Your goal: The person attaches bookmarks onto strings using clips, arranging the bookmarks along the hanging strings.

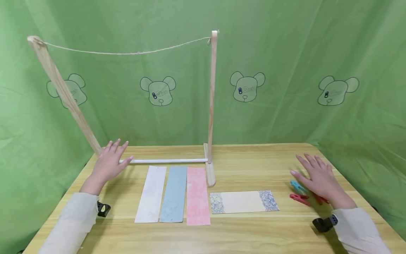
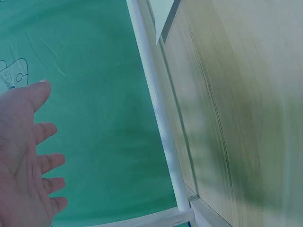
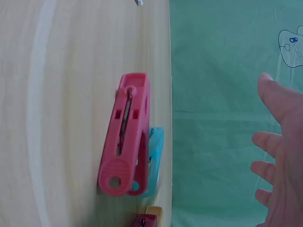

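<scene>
My left hand (image 1: 109,163) hovers with spread fingers by the left foot of a wooden frame, holding nothing. Over the clothespins at the right, my right hand (image 1: 320,178) hangs with its fingers extended and nothing in them. Beneath it are a blue clothespin (image 1: 299,187) and a red clothespin (image 1: 299,199); another red one is partly covered by the hand. A bit of an orange one (image 3: 155,211) peeks out in the right wrist view. White (image 1: 151,194), blue (image 1: 173,194) and pink (image 1: 198,196) paper strips lie side by side, next to a lace-patterned strip (image 1: 244,201) lying crosswise.
The wooden frame has a left post (image 1: 65,91), a right post (image 1: 212,95) and a white bottom bar (image 1: 165,161). A sagging string (image 1: 123,53) joins the post tops. Behind the wooden table (image 1: 260,233) hangs a green curtain (image 1: 196,120) with bear-head drawings.
</scene>
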Demonstrator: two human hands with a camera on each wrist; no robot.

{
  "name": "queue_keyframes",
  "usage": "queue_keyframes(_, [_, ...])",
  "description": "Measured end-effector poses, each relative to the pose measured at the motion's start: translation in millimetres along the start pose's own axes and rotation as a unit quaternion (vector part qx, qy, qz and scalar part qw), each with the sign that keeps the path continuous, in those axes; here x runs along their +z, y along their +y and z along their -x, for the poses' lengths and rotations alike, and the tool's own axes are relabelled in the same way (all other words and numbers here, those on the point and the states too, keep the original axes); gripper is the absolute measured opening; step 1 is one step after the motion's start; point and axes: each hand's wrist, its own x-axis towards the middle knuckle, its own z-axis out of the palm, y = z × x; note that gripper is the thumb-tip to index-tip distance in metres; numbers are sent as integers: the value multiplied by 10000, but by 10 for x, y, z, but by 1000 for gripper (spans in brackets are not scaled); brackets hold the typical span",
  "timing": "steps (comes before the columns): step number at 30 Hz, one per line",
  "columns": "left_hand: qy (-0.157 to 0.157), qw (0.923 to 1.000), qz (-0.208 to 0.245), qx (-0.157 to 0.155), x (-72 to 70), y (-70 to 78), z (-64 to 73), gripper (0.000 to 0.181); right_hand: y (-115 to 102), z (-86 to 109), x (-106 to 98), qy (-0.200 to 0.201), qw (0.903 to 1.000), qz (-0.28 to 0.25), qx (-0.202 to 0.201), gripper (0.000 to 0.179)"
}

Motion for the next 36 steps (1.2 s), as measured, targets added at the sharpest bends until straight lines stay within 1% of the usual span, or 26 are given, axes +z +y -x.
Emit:
queue_keyframes(5, [28,10000,-6,-16,-26,-25,-1,68,-14,-10,11,-27,10000,-6,-10,74])
queue_keyframes(9, [270,9996,81,-52,-71,-58,24,67,-39,-28,24,-86,10000,-30,30,74])
queue_keyframes(12, [629,9976,278,-46,-117,-88,41,65,-73,-57,33,-90,9999,-82,25,74])
queue_keyframes(14, [922,9947,447,-46,-142,-117,39,63,-111,-85,32,-72,9999,-154,-9,74])
queue_keyframes(17, [1334,9880,744,-206,-196,-153,25,61,-190,-146,34,-21,9996,-260,-101,73])
queue_keyframes(19, [1612,9816,948,-397,-233,-167,9,58,-256,-190,33,54,9991,-362,-235,71])
queue_keyframes(21, [1901,9728,1174,-606,-273,-176,-3,56,-323,-242,40,79,9981,-516,-316,71])
queue_keyframes(23, [2249,9616,1379,-755,-296,-181,-21,54,-383,-284,57,112,9970,-671,-381,70])
queue_keyframes(26, [2695,9419,1724,-1021,-324,-205,-36,54,-478,-378,98,87,9956,-835,-409,71])
queue_keyframes(29, [3066,9194,2041,-1381,-370,-238,-49,57,-603,-499,132,104,9950,-898,-433,71])
queue_keyframes(33, [3347,8892,2433,-1953,-432,-311,-93,58,-811,-670,128,166,9939,-1010,-418,72])
queue_keyframes(36, [3447,8714,2629,-2296,-465,-389,-127,58,-974,-808,107,273,9920,-1172,-390,72])
